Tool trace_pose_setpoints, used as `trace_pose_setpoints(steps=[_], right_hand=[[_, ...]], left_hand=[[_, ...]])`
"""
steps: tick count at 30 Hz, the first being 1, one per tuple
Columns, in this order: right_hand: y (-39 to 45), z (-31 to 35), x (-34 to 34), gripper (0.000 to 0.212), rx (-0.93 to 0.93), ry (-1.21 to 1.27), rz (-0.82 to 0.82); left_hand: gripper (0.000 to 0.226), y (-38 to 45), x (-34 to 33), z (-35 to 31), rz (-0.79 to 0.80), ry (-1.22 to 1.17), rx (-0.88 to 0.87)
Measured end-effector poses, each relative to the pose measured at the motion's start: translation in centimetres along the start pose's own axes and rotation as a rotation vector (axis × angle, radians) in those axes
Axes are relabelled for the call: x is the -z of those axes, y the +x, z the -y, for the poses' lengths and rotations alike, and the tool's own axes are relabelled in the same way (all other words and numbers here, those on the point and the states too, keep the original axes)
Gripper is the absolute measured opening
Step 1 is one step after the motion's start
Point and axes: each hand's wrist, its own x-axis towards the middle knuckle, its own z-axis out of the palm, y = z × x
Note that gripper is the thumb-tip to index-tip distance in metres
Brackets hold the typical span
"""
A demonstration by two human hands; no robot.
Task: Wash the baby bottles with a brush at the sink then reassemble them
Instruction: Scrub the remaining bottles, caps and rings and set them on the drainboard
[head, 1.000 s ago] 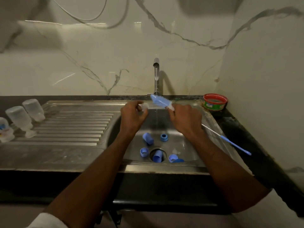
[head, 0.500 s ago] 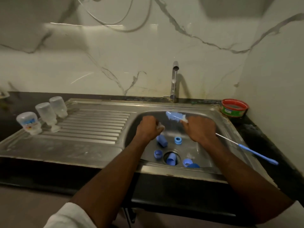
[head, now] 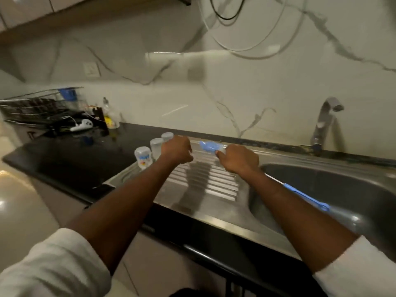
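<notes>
Three clear baby bottles stand upside down at the far left end of the steel drainboard. My left hand hovers right beside them with its fingers curled round a small clear teat, which is mostly hidden. To its right, my right hand grips the blue bottle brush. The bristle head points left toward my left hand. The thin handle runs back under my right forearm, and its blue end lies over the sink basin.
The tap stands behind the basin at the right. On the black counter to the left are a wire dish rack, a clear bottle with a yellow label and a white object. Cables hang on the marble wall.
Both hands have moved left from over the basin to above the drainboard, close to the upturned bottles. The view has swung left, so the blue parts in the basin are out of sight.
</notes>
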Motion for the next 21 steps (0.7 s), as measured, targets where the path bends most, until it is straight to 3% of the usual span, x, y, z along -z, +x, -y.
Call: trace_pose_setpoints(steps=[8,21], right_hand=[[3.4,5.9,-3.0,0.053,0.055,-0.115,0.013],[3.4,3.6,-5.6,0.054,0.043,-0.116,0.015]], left_hand=[[0.033,1.7,-2.1,5.9,-0.04,0.135,0.037],[0.038,2.7,-4.3,5.8,0.016,0.329,0.012]])
